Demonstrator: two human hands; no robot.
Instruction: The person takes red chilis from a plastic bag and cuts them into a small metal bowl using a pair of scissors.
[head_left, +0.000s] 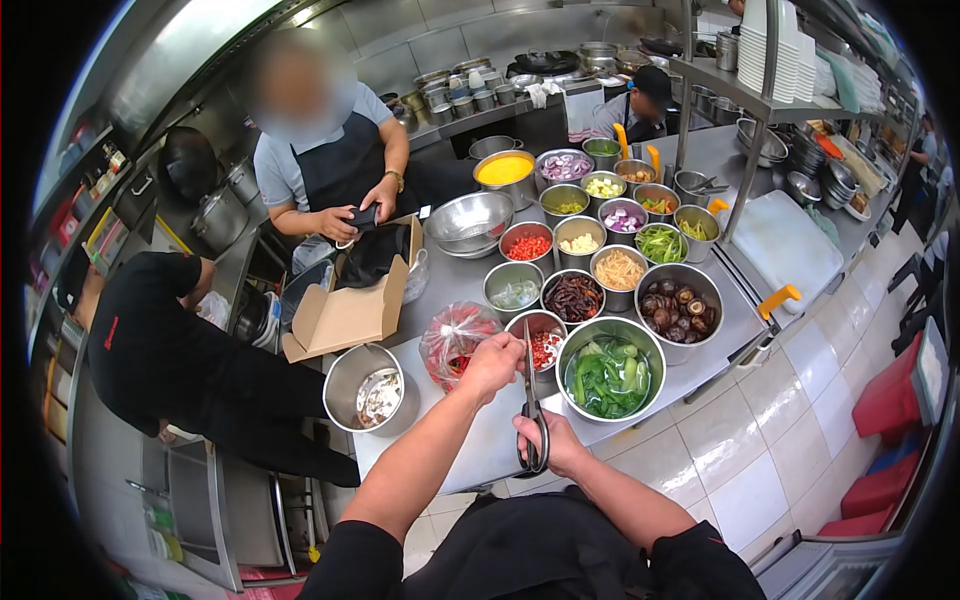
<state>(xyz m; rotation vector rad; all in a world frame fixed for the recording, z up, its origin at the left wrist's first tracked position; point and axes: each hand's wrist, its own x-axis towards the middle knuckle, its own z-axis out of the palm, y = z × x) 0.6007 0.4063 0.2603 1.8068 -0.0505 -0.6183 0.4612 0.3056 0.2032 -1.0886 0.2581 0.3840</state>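
Observation:
My right hand (560,445) grips a pair of scissors (532,400) by the black handles, blades pointing away from me. Close to the blade tips, my left hand (494,364) is closed in a pinch; what it holds is too small to make out. Both hands are over the near edge of a metal pot of cut red chilies (546,348). To the left of this pot sits a clear plastic bag of red chilies (455,345). On the right stands a pot of green leafy vegetables in water (610,378). Behind is a pot of dried dark red chilies (573,297).
Several pots of chopped ingredients crowd the counter, including mushrooms (680,310) and a yellow liquid (505,170). A tall metal pot (365,388) and an open cardboard box (345,315) stand left. One person (335,165) faces me; another (180,340) bends at the left.

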